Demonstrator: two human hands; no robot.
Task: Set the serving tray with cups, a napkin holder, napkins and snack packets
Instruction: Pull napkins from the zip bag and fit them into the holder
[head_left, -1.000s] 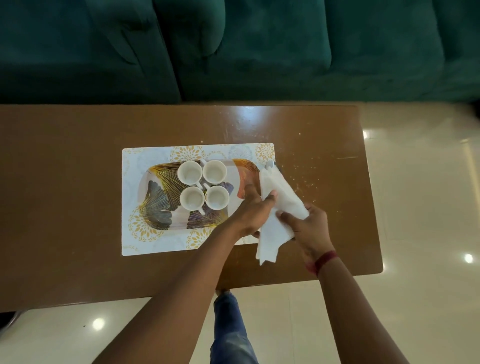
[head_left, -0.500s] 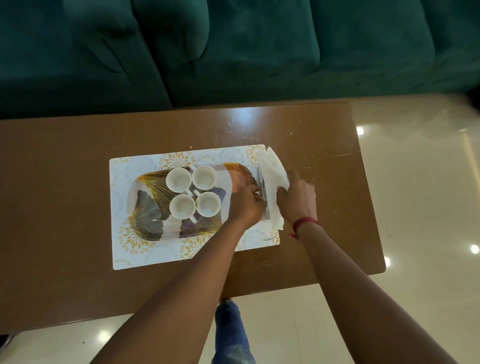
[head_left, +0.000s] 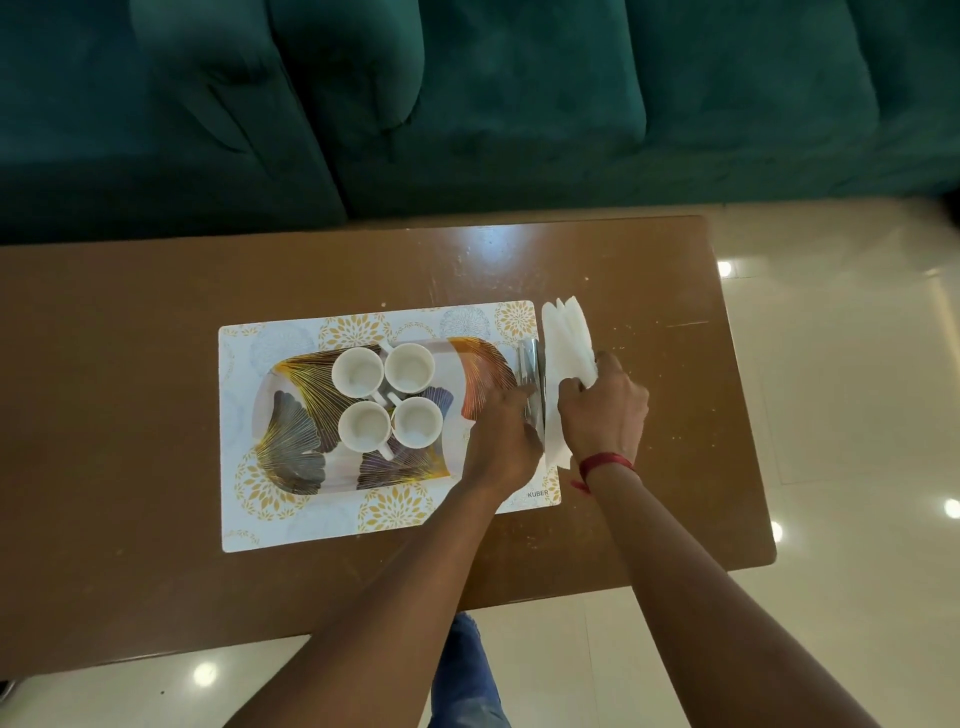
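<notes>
A leaf-patterned serving tray lies on a floral placemat. Several white cups stand clustered at its middle. At the tray's right end stands a shiny metal napkin holder. My left hand grips the holder's near side. My right hand holds a stack of white napkins upright against the holder's right face. Whether the napkins sit inside the holder is unclear. No snack packets are in view.
The brown table ends just right of my hands at its edge, with glossy tiled floor beyond. A green sofa runs along the table's far side. Crumbs speckle the table's right part.
My right hand lifted the napkins from a loose slant near the table's front and stood them upright by the holder. My left hand shifted from the napkins to the holder.
</notes>
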